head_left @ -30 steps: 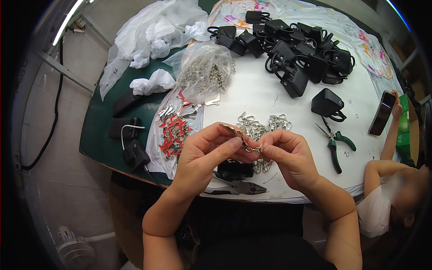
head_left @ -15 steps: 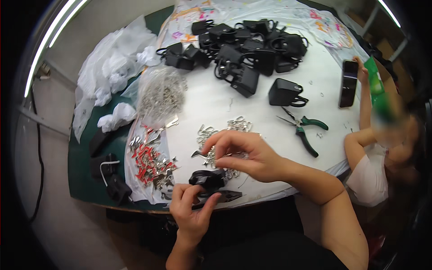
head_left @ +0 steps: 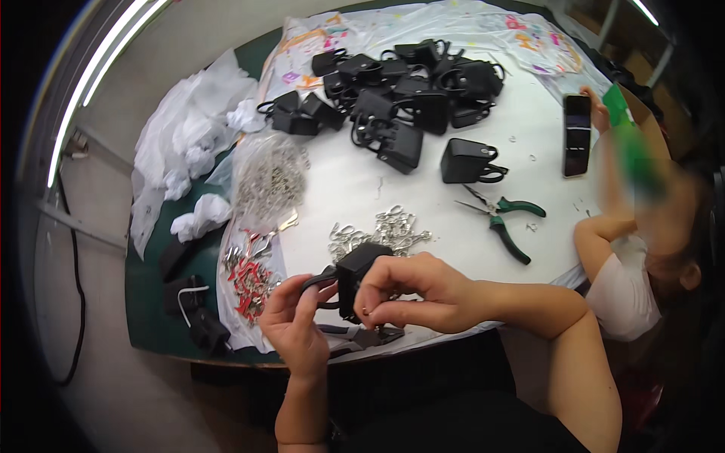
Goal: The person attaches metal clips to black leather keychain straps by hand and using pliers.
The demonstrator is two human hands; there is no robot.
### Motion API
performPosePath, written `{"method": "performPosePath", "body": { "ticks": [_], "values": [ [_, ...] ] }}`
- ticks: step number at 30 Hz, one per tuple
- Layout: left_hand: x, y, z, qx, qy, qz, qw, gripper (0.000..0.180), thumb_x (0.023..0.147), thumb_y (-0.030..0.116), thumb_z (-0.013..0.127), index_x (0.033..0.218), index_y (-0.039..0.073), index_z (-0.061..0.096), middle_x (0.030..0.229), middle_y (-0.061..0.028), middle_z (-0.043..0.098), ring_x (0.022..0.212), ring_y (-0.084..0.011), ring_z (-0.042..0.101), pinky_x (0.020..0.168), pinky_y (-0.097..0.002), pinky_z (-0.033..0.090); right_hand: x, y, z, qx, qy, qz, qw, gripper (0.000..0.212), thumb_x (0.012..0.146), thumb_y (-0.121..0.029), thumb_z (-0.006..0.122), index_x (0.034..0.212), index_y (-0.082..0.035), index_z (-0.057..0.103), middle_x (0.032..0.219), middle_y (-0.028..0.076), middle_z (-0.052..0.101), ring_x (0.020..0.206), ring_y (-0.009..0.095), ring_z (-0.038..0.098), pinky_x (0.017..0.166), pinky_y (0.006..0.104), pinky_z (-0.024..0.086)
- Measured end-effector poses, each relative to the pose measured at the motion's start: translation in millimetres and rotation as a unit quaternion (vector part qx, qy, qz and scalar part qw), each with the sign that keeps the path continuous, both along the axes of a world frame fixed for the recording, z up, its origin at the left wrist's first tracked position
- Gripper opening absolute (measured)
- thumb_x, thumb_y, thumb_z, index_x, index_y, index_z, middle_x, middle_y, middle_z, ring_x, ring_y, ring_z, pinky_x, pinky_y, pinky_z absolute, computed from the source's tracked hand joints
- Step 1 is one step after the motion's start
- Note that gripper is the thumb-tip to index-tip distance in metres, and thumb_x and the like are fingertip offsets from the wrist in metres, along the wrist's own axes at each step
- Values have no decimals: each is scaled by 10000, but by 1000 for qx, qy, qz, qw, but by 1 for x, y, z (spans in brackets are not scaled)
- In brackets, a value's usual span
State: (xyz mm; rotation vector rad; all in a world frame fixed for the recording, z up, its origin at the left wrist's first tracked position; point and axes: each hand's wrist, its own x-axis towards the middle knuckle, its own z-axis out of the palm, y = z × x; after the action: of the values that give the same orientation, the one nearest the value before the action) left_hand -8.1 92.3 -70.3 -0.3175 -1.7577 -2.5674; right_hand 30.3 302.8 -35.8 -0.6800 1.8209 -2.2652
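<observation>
My left hand (head_left: 297, 326) is closed on the looped handle of a small black box-shaped bag (head_left: 361, 263), which it holds tilted above the table's near edge. At the bag's right side, my right hand (head_left: 423, 293) pinches a tiny shiny metal piece (head_left: 367, 311) between thumb and forefinger; its exact kind is too small to make out. Dark-jawed pliers (head_left: 361, 337) lie just beneath the bag, partly covered by it and by my left hand. Beyond my hands is a pile of silver clasps (head_left: 393, 230).
Red and silver metal charms (head_left: 249, 283) lie at left, near a clear bag of metal parts (head_left: 268, 177). Several black mini bags (head_left: 400, 140) are heaped at the back. Green-handled pliers (head_left: 507, 219) lie open at right. Another person's hand (head_left: 596, 109) holds a phone (head_left: 577, 136).
My left hand has raised and turned the black bag upright. The right hand came down from above the clasps to the bag's side. The other person's green item shifted.
</observation>
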Motion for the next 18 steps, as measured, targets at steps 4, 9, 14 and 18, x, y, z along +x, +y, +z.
{"method": "performPosePath", "body": {
  "ticks": [4, 9, 14, 18],
  "values": [
    [9, 6, 2, -39, 24, 2, 999, 211, 916, -53, 651, 1119, -108, 658, 1000, -159, 723, 900, -204, 717, 834, -303, 574, -4, 3, -1, -11, -177, 20, 984, 66, 884, 2, 718, 928, 19, 672, 941, 103, 693, 740, 121, 655, 635, 228, 531],
    [11, -5, 16, -151, 24, -89, 984, 215, 892, -11, 703, 1101, -60, 704, 988, -134, 740, 898, -171, 711, 808, -273, 552, -5, 5, -8, 101, 63, -126, 985, 114, 800, -22, 804, 888, -40, 733, 947, 36, 618, 771, 86, 580, 640, 232, 484],
    [14, 1, 16, -221, 77, -118, 965, 233, 876, 26, 731, 1102, -27, 724, 927, -120, 747, 821, -149, 696, 766, -264, 541, -4, 3, -10, 129, 61, -100, 985, 116, 789, -34, 818, 880, -37, 747, 917, 46, 637, 754, 97, 597, 642, 234, 491],
    [13, 0, 14, -230, 113, -128, 958, 256, 852, 39, 758, 1098, -22, 727, 891, -131, 740, 760, -163, 687, 698, -264, 526, -3, -1, -19, 100, 39, -130, 986, 118, 802, -22, 805, 902, -31, 744, 908, 60, 655, 738, 106, 616, 644, 226, 496]
  ]
}}
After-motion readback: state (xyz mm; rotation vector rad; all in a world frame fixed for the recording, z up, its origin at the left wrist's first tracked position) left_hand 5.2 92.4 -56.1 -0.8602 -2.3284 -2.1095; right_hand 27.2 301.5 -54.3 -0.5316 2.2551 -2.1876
